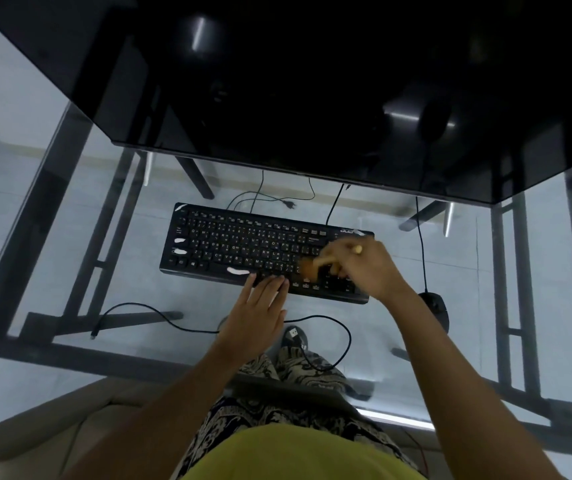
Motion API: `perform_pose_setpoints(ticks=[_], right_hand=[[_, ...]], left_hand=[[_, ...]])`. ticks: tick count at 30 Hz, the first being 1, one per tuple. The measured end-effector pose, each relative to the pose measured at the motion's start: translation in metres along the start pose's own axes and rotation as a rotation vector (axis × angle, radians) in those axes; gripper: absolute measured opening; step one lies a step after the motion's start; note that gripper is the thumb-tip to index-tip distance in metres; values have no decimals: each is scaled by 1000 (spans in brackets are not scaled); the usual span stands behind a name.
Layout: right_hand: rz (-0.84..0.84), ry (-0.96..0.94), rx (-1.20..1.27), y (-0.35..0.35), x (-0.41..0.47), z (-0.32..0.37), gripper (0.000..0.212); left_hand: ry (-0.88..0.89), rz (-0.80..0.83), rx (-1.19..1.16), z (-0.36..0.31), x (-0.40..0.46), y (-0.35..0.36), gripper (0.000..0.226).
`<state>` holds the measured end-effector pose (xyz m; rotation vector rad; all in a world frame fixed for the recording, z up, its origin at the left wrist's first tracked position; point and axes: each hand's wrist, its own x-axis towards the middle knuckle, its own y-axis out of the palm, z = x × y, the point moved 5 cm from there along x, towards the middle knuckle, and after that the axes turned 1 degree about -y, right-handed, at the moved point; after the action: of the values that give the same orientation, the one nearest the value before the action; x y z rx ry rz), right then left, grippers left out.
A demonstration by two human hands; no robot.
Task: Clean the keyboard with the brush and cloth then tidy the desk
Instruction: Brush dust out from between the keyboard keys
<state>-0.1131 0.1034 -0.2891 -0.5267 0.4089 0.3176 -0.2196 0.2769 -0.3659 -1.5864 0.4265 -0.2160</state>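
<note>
Spanning pale floor tiles (35, 209), glass desk (537, 271) under keyboard (243, 247).

— Item one?
— Keyboard (243, 247): black, full-size, flat on the glass desk (70, 271), angled slightly, right end nearer the person. White smears on left-side keys and the space bar.
— Item two?
— Brush (315, 266): pale wooden handle, tan bristles, blurred. Bristles rest on the keyboard's right portion, handle tilted up to the right.
— Cloth?
— Not identifiable.
</note>
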Motion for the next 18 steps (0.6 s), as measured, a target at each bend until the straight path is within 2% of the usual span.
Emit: perform_pose_setpoints(ticks=[2, 3, 6, 7, 9, 10, 13, 14, 15, 17, 18], right_hand=[[-324, -93, -115, -16, 0, 4, 22], [-367, -122, -121, -16, 0, 5, 22], [-91, -92, -12, 8, 6, 3, 25], [-113, -95, -31, 9, 7, 0, 25], [-327, -133, -122, 0, 7, 0, 27], [-370, -160, -98, -1, 5, 2, 27], [-104, -223, -4, 21, -2, 0, 29], [-103, -196, -39, 21, -7, -6, 28], [-181, -158, -53, 15, -11, -15, 28], [-452, -66, -53, -6, -23, -35, 29], [-514, -53, -17, -10, -29, -39, 29]], left_hand=[[-4, -15, -1, 0, 0, 0, 53], [-8, -22, -4, 0, 0, 0, 53], [-2, -35, -1, 0, -1, 2, 53], [1, -40, 1, 0, -1, 2, 53], [5, -53, -4, 0, 0, 1, 53], [4, -60, -9, -1, -1, 2, 53], [11, -67, -16, 0, -1, 4, 55], [13, -68, -15, 0, -1, 4, 55], [14, -68, -16, 0, -1, 5, 55], [13, -82, -17, 1, -1, 5, 55], [12, -93, -25, 0, -1, 5, 55]])
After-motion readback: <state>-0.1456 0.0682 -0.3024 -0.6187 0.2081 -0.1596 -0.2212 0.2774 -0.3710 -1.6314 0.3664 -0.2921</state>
